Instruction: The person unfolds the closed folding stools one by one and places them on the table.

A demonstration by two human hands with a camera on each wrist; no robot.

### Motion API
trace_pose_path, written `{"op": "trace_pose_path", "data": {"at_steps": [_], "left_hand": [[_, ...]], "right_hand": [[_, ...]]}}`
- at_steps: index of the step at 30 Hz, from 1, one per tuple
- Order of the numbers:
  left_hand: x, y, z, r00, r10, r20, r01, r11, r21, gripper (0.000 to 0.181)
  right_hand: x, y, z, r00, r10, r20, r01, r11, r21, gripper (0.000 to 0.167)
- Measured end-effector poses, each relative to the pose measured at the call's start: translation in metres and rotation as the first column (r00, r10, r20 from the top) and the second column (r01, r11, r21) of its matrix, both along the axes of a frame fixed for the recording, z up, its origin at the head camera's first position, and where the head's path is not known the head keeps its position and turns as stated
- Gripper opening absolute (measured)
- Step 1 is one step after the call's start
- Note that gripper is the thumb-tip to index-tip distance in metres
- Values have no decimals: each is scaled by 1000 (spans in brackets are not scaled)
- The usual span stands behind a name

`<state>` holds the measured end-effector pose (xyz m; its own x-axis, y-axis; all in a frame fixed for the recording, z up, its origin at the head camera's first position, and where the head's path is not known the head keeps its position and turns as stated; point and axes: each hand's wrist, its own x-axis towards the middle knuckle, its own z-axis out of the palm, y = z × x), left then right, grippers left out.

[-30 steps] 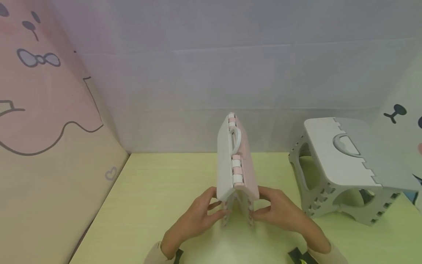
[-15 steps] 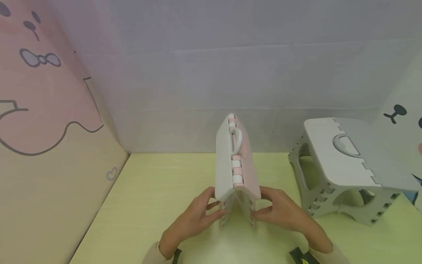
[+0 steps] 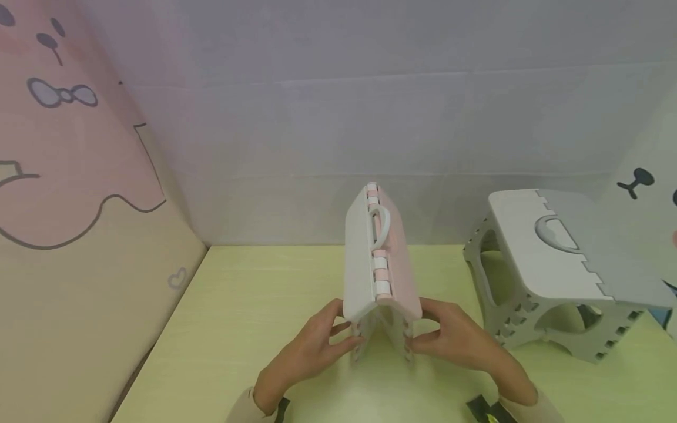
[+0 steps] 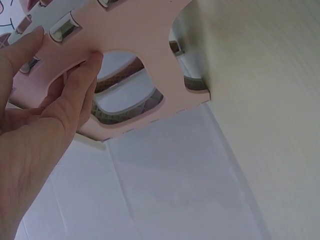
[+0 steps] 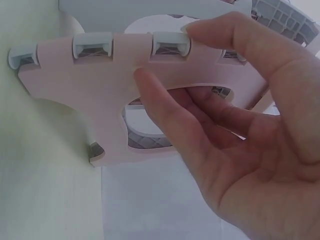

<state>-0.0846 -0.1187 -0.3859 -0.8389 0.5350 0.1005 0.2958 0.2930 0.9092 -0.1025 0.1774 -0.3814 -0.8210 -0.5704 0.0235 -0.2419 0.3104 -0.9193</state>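
A folding step stool [image 3: 359, 258], half white and half pink, stands on the table partly unfolded. Its two top panels slope down like a roof from the hinge line, where a white handle [image 3: 382, 228] sticks up. My left hand [image 3: 312, 343] grips the left leg panel, its fingers reaching into the cutout of the pink side [image 4: 172, 75] in the left wrist view. On the opposite side my right hand [image 3: 449, 335] holds the right leg panel; the right wrist view shows a fingertip by a hinge clip [image 5: 171, 45] and other fingers in the cutout.
A second folding stool [image 3: 534, 247], white and grey, stands fully unfolded to the right. The yellow-green tabletop [image 3: 254, 288] meets a pale wall sheet [image 3: 291, 129] behind. A pink and cream printed panel [image 3: 79, 282] borders the left side.
My hands have drawn slightly apart, the left one leftward and the right one rightward. Between them the stool's two halves have spread a little wider.
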Motion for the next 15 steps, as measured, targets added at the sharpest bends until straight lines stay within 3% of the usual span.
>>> {"op": "trace_pose_path", "data": {"at_steps": [15], "left_hand": [[-1, -4, 1, 1000, -11, -3, 11, 1000, -6, 51]], "right_hand": [[-2, 3, 1, 1000, 13, -20, -13, 1000, -9, 51]]}}
